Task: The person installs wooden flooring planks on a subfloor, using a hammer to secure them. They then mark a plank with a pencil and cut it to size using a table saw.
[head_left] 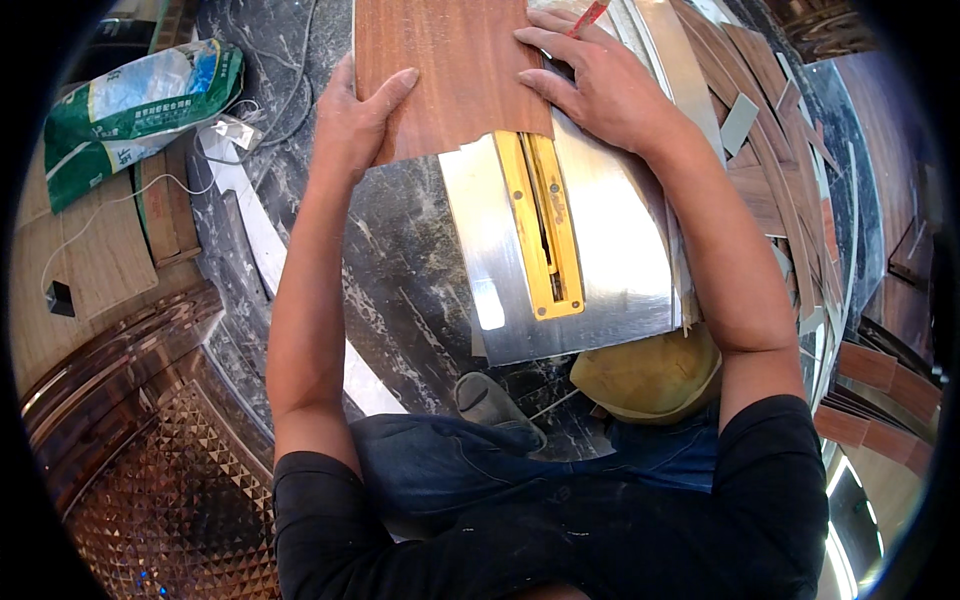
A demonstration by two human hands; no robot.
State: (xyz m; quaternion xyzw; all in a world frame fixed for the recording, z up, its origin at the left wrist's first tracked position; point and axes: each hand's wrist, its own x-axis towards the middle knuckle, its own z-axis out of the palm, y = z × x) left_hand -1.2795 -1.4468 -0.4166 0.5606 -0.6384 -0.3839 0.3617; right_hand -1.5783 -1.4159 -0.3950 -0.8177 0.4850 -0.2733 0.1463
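Observation:
A reddish-brown wooden board (450,75) lies on a shiny metal saw table (625,265), its near edge chipped and uneven. My left hand (355,118) grips the board's left edge, thumb on top and fingers hidden along the side. At the right edge my right hand (612,92) holds the board with thumb and fingertips. A slim red stick, perhaps a pencil (588,18), pokes out between the right hand's fingers. Just short of the board's near end shows the yellow slotted insert (568,255) of the table; its far part is under the board.
Wood strips and offcuts (765,150) are heaped at the right. A green and white bag (150,110) lies at the far left, near a thin white cable (100,205). A yellowish rounded object (650,375) sits beneath the table's near edge. Patterned brown panelling (185,500) stands at the lower left.

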